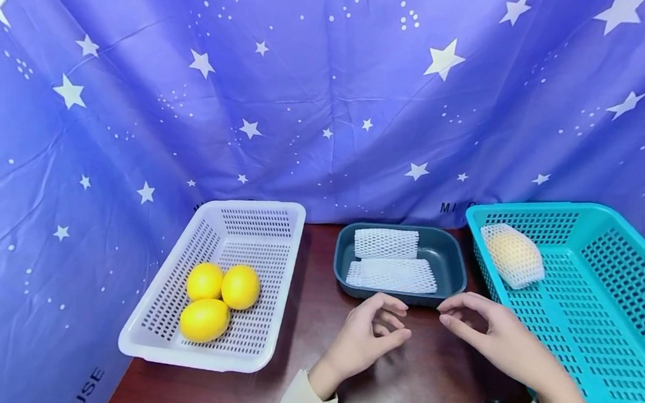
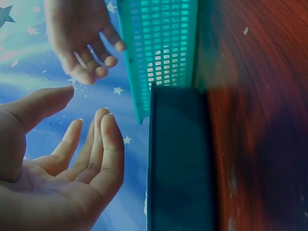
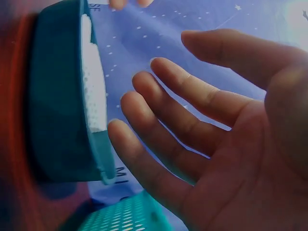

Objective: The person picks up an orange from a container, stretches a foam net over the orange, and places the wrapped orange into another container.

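Observation:
Both hands hover in front of a dark teal tray [image 1: 454, 274], holding nothing. My left hand [image 1: 365, 333] has loosely bent fingers with the thumb apart; its palm shows in the left wrist view. Near the tray's front right corner is my right hand [image 1: 495, 335], its fingers relaxed and spread in the right wrist view. Inside the tray lie two white foam net sleeves, one behind [image 1: 386, 243] and one in front [image 1: 393, 274]. A yellow fruit in a white foam net [image 1: 513, 256] sits in the turquoise basket [image 1: 568, 319] on the right.
To the left stands a white basket [image 1: 284, 275] with three yellow fruits [image 1: 204, 320] that look like lemons or oranges. A blue curtain with stars [image 1: 331, 100] hangs behind. Everything rests on a reddish-brown table [image 1: 415, 389].

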`<action>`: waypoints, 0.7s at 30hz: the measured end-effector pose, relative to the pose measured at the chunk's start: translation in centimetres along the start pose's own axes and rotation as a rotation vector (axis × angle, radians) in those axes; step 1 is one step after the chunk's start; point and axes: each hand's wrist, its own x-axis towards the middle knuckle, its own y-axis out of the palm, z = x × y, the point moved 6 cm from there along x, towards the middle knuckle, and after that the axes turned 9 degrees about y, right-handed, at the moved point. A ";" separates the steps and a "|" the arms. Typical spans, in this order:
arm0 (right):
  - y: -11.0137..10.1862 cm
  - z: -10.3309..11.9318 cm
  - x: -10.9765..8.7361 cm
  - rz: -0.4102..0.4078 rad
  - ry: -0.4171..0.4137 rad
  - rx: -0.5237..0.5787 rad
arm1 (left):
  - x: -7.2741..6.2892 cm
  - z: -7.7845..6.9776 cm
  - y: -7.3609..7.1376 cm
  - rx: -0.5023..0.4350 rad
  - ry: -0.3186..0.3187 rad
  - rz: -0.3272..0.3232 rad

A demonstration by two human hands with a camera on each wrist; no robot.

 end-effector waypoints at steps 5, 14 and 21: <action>0.5 -0.4 0.2 0.026 -0.017 0.023 | -0.4 0.2 -0.4 0.030 -0.012 0.008; 0.5 -0.3 0.2 0.078 -0.001 0.034 | -0.7 0.3 -0.1 0.076 -0.024 0.006; 1.4 -0.2 0.5 0.143 -0.001 0.040 | -0.9 0.4 -0.3 0.100 -0.033 -0.038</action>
